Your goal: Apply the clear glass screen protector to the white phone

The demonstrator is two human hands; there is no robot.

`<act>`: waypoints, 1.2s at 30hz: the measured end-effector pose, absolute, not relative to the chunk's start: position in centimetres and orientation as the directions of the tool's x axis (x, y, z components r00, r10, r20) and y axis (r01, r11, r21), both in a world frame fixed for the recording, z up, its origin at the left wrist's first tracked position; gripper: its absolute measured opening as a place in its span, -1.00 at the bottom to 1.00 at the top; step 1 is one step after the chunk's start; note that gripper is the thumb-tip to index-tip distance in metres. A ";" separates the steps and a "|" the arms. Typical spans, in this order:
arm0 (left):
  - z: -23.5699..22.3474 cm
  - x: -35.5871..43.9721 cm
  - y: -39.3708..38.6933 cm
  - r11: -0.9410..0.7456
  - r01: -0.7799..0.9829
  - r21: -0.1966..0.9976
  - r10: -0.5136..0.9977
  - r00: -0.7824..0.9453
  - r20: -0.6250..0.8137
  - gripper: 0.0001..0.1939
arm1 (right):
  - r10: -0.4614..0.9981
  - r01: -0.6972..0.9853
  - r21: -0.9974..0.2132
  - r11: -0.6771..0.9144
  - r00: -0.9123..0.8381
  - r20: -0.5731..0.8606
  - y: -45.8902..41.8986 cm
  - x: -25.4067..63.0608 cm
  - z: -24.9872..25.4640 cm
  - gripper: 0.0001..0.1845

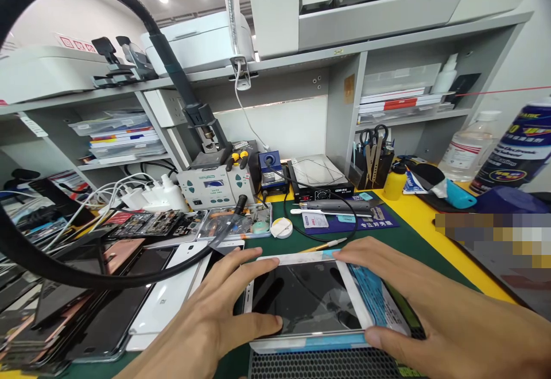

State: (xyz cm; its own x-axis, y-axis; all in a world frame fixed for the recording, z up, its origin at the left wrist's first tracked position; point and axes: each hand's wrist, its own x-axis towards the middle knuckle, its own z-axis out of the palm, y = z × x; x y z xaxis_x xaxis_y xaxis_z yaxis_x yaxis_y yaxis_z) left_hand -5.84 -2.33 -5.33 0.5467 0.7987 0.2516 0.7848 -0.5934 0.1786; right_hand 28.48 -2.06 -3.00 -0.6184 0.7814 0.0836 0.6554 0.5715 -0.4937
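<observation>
A white smartphone with a dark, reflective screen lies sideways in front of me, bordered by blue-and-white strips. My left hand grips its left end: the thumb presses on the screen near the lower edge and the forefinger reaches the far edge. At the other end my right hand spans the phone, forefinger on the far corner and thumb on the near one. A blue-and-white printed packet shows under my right palm. Below the phone is a black honeycomb-mesh surface.
Several phones lie to the left. Behind are a parts tray, a white round tin, a soldering-type pen with cable, and a rework station. A black hose loops across the left. Bottles and a spray can stand right.
</observation>
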 end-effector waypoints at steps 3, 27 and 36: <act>-5.3 -5.6 -2.4 -0.618 0.766 0.174 0.782 0.576 0.238 -0.50 | 0.783 0.660 -0.490 0.569 -0.617 0.078 -2.0 28.6 -3.0 -0.25; -7.9 -7.1 -3.4 -0.407 0.786 0.466 0.913 0.329 0.241 -0.28 | 0.785 0.675 -0.501 0.541 -0.619 0.014 -1.8 28.5 -2.9 -0.29; -7.5 -8.5 -3.7 -0.312 0.812 0.494 0.949 0.239 0.207 -0.35 | 0.782 0.667 -0.505 0.548 -0.623 0.026 -2.0 28.6 -3.0 -0.31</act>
